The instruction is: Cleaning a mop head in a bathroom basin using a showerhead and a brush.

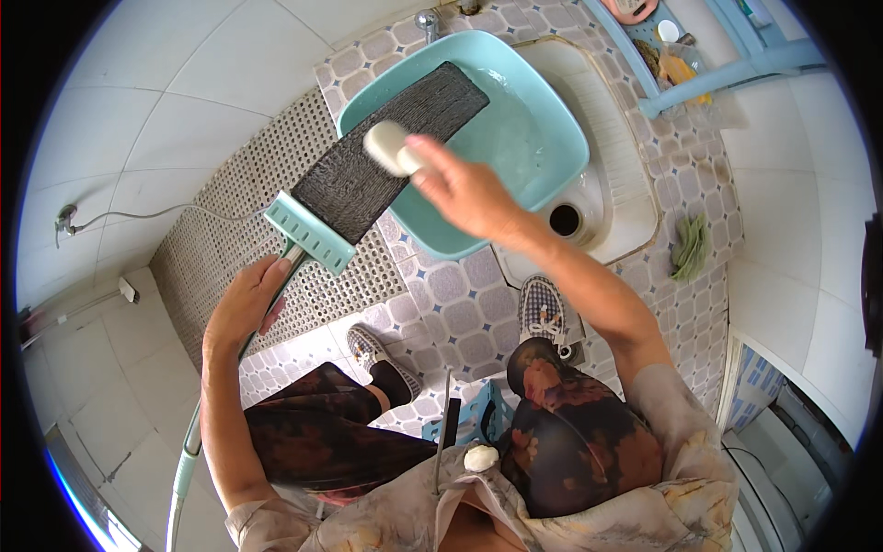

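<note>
A flat mop with a dark, wet-looking pad [340, 184] slants up from my left hand, its far end resting over the turquoise basin [561, 184]. Water lies in the basin. Closed around the mop's handle, just below its pale green head clamp [308, 235], is my left hand [241, 299]. My right hand [469, 198] grips a whitish scrubbing brush [386, 149], slightly blurred, over the middle of the pad. Its bristles are hidden, and I cannot tell whether it touches the pad.
Under the basin's right side is a white squat toilet [635, 198] with a dark drain hole. A metal tap [427, 23] stands behind the basin. A green cloth [688, 247] lies on the tiles, a blue shelf [763, 64] at far right. A perforated grey mat [248, 166] covers the floor at left.
</note>
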A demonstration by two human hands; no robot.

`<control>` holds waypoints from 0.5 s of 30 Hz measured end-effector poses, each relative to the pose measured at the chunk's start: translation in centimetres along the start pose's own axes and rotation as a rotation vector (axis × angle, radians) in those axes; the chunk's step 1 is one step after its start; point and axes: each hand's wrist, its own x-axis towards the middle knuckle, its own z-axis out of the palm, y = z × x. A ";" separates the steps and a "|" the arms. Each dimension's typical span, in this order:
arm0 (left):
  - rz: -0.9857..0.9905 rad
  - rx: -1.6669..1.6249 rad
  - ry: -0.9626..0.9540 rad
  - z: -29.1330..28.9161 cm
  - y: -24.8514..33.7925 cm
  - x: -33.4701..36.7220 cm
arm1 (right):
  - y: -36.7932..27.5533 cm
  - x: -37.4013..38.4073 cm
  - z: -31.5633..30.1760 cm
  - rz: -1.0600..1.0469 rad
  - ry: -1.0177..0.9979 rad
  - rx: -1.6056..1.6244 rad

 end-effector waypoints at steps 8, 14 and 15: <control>-0.036 0.009 -0.077 0.3 -0.8 1.2 | 1.8 0.1 -0.2 0.101 -0.113 -0.402; -0.026 0.046 -0.036 0.4 -0.2 0.5 | 9.0 3.6 -4.6 0.569 -0.103 -0.537; -0.030 0.055 -0.032 0.4 -0.3 0.4 | 10.4 4.0 -5.5 0.620 -0.080 -0.602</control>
